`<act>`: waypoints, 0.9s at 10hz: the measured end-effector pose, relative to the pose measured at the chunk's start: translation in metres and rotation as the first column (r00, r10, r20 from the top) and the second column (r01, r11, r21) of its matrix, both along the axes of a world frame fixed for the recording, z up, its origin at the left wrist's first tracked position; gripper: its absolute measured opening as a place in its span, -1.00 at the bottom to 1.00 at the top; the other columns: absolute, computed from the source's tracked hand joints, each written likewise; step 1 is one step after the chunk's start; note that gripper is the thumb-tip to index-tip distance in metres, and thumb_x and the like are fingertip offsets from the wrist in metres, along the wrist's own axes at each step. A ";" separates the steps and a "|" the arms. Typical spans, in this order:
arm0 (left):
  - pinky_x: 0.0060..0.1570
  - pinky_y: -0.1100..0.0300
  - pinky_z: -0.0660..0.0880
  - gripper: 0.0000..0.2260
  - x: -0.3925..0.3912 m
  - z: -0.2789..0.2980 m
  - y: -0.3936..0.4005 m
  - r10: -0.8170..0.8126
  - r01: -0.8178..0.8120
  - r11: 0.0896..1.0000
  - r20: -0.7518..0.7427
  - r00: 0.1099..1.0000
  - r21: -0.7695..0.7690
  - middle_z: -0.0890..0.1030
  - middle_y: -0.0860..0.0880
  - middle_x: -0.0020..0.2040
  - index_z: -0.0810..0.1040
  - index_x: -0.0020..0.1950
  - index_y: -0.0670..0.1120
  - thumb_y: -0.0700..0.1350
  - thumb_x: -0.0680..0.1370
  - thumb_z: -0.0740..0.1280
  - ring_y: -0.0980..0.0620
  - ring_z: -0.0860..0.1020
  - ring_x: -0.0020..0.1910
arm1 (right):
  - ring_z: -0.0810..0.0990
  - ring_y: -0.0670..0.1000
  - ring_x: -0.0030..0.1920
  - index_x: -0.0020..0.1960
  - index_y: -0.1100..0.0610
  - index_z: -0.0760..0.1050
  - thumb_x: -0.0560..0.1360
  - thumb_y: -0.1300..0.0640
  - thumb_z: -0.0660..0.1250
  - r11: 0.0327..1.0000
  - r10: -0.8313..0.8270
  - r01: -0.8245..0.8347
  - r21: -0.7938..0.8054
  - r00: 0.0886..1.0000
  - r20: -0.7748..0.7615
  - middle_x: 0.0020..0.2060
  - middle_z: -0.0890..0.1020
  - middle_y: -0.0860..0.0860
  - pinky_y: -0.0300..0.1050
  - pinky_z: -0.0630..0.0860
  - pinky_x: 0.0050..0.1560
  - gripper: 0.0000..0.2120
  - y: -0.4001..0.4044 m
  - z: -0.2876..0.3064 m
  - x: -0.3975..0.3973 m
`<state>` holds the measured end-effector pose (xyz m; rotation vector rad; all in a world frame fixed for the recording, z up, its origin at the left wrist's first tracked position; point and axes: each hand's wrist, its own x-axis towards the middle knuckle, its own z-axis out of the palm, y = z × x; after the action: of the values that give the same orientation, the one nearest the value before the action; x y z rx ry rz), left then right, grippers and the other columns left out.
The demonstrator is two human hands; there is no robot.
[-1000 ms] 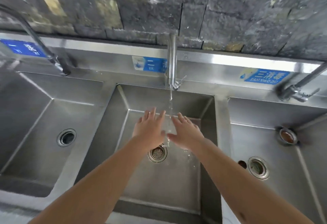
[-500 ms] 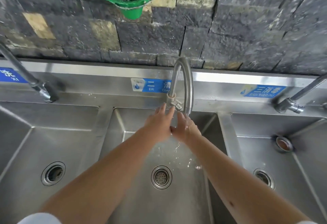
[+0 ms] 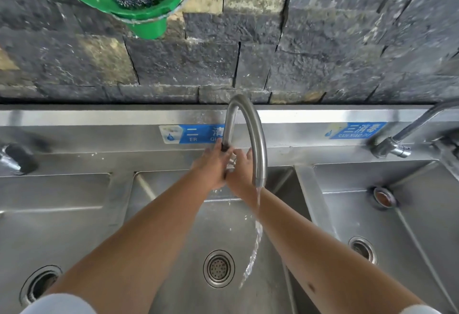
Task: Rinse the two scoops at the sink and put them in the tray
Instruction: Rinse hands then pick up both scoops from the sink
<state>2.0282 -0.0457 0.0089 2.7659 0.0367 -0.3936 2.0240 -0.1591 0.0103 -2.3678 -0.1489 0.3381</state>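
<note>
Evidently shutting off: left hand (image 3: 213, 167) clamps the curved steel tap's (image 3: 258, 145) base, right hand (image 3: 242, 168) beside it, grip unclear; turn the valve fully, water (image 3: 254, 246) running; scoops and tray out of view.

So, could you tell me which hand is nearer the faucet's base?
Left. The left hand touches the middle faucet at its base; the right hand sits just right of it, under the spout.
</note>
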 end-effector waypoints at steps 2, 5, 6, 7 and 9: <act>0.21 -0.13 0.52 -0.27 0.000 -0.018 0.007 -0.041 0.044 0.998 0.071 0.997 -0.053 -0.15 -0.06 0.62 0.05 0.57 0.13 -0.16 0.51 0.35 -0.24 0.48 0.34 | 0.34 0.13 0.39 0.44 0.34 0.27 0.62 0.34 0.12 0.993 -0.068 0.064 0.095 0.997 0.034 0.41 0.37 0.23 -0.37 0.25 0.26 -0.61 0.008 -0.004 0.001; 0.09 -0.04 0.58 -0.12 -0.003 -0.018 0.003 -0.035 0.037 0.999 0.065 0.997 -0.030 -0.24 -0.02 0.61 -0.03 0.58 0.19 -0.28 0.42 0.34 -0.19 0.51 0.30 | 0.61 0.06 0.13 0.44 0.09 0.32 0.49 0.27 0.23 0.972 0.119 -0.116 -0.206 0.993 0.004 0.11 0.54 0.08 -0.10 0.62 0.08 -0.48 -0.018 -0.001 0.014; 0.13 -0.06 0.56 -0.11 -0.003 -0.013 0.003 -0.025 0.026 0.998 0.018 1.000 -0.050 -0.27 0.00 0.60 -0.05 0.57 0.20 -0.21 0.42 0.40 -0.22 0.46 0.36 | 0.41 0.04 0.36 0.55 0.21 0.13 0.60 0.28 0.15 0.951 0.218 -0.210 -0.228 0.976 0.007 0.49 0.29 0.19 -0.48 0.39 0.19 -0.47 -0.018 0.007 0.005; 0.13 -0.07 0.55 -0.12 -0.008 -0.006 -0.004 0.011 -0.012 0.999 -0.023 1.000 -0.034 -0.25 -0.01 0.60 -0.07 0.57 0.20 -0.18 0.43 0.39 -0.23 0.45 0.36 | 0.20 0.06 0.48 0.55 0.29 0.05 0.67 0.36 -0.04 0.956 0.254 -0.260 -0.136 0.965 -0.058 0.55 0.17 0.18 -0.74 0.22 -0.25 -0.54 -0.017 0.020 -0.014; 0.33 -0.16 0.38 -0.27 -0.052 0.004 -0.015 0.015 -0.011 0.996 -0.054 0.998 0.088 -0.05 -0.08 0.62 0.08 0.56 0.13 -0.02 0.45 0.35 -0.24 0.28 0.46 | 0.57 0.16 0.24 0.52 0.00 0.16 0.51 0.12 0.26 0.813 0.380 -0.418 -0.405 0.908 -0.175 0.41 0.40 0.11 -0.05 0.58 0.05 -0.39 -0.025 0.019 -0.029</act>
<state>1.9766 -0.0606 0.0130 2.8397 0.0873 -0.4745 1.9950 -0.1843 0.0292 -2.7481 -0.5945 0.7427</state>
